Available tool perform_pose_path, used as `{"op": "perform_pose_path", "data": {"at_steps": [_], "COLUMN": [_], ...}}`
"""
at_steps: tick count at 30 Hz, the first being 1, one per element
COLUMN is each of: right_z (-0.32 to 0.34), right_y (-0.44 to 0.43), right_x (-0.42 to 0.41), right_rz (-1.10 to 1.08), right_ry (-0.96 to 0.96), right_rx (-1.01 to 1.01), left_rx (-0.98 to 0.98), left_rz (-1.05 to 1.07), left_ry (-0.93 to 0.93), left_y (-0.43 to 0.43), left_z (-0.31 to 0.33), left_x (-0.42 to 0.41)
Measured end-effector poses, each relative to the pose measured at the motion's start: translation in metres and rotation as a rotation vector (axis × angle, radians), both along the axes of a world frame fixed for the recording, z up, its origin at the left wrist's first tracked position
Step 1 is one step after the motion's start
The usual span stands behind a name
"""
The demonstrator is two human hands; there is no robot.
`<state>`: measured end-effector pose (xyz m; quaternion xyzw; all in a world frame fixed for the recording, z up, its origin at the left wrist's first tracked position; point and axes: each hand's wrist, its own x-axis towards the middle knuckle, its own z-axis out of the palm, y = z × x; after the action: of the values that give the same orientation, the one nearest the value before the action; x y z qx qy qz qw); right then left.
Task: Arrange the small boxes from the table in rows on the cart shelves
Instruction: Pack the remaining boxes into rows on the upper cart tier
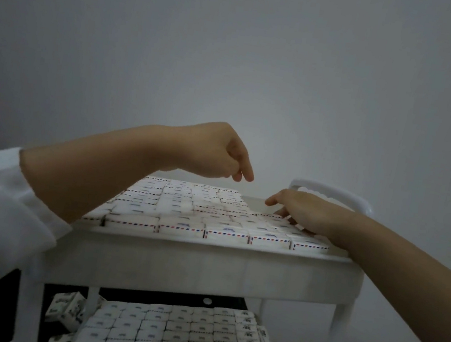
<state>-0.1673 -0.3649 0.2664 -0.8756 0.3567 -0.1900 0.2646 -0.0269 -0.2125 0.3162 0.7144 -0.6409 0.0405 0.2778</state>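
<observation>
While the fingers (272,201) of my right hand (307,211) lie apart on the small boxes (181,227) beneath them, my left hand (215,152) hangs above the rows, fingers loosely curled, empty.

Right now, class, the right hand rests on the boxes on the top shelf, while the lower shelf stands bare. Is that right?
No: the head view shows lower-shelf boxes in full rows, not a bare shelf. The right hand does rest on the top-shelf boxes.

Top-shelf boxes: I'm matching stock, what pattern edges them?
Red-and-blue dashed border on white boxes, clearest in the head view.
</observation>
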Motion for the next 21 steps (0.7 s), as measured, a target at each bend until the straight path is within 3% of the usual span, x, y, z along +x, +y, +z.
{"op": "perform_pose_path", "data": {"at_steps": [3,6,8,10,13,16,21], "right_z": [0.004,0.004,-0.006,-0.023,-0.056,-0.089,-0.154], "right_y": [0.020,0.066,0.110,0.158,0.220,0.263,0.305], "right_x": [-0.006,-0.010,-0.007,-0.001,0.019,0.059,0.165], "right_rz": [0.032,0.069,0.200,0.398,0.646,0.808,0.748], "right_ry": [-0.104,-0.429,-0.633,-0.713,-0.713,-0.658,-0.341], "right_rx": [-0.299,-0.537,-0.581,-0.553,-0.458,-0.306,-0.262], "left_rx": [-0.054,-0.121,-0.180,-0.258,-0.360,-0.407,-0.342], "left_rz": [-0.010,-0.029,-0.058,-0.077,-0.061,0.094,0.535], "left_ry": [0.005,-0.002,0.038,0.101,0.180,0.275,0.434], "left_y": [0.019,0.053,0.084,0.122,0.185,0.246,0.329], "left_z": [-0.001,-0.005,-0.015,-0.035,-0.080,-0.133,-0.233], "left_x": [-0.002,-0.005,-0.003,0.004,0.027,0.064,0.159]}}
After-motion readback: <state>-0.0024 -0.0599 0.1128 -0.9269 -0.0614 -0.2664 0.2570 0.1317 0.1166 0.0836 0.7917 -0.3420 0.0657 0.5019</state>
